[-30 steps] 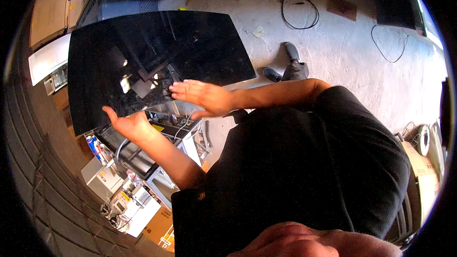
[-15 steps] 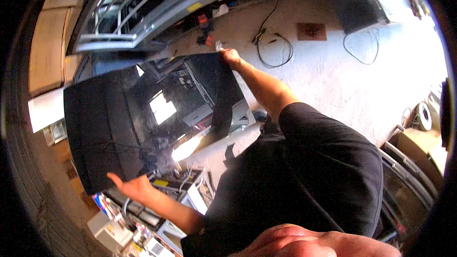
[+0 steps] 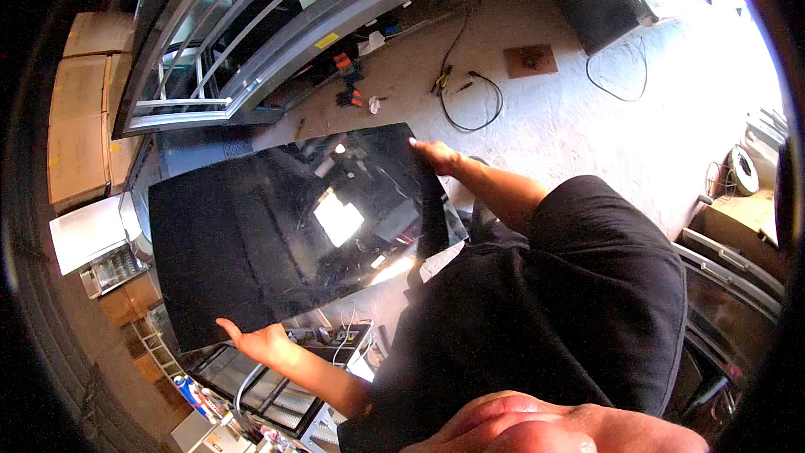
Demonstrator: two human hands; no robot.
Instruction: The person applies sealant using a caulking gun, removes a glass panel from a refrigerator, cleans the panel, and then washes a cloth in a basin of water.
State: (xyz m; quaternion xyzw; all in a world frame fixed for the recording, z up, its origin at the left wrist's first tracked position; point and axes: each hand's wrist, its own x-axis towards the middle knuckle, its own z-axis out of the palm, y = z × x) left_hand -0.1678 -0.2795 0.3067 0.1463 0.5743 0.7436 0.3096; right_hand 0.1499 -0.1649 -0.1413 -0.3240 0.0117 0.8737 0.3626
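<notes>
Black glossy glass, a large rectangular panel [image 3: 293, 235], is now held flatter and wider across the view than a second ago, when both hands lay close together beneath it. The left hand [image 3: 256, 340] is spread open under the near lower edge, supporting rather than gripping it. The right hand [image 3: 436, 153] has been moved out to the far upper corner and is closed over that edge. The panel is carried in the air above the concrete floor [image 3: 570, 117], so its weight appears fully taken.
</notes>
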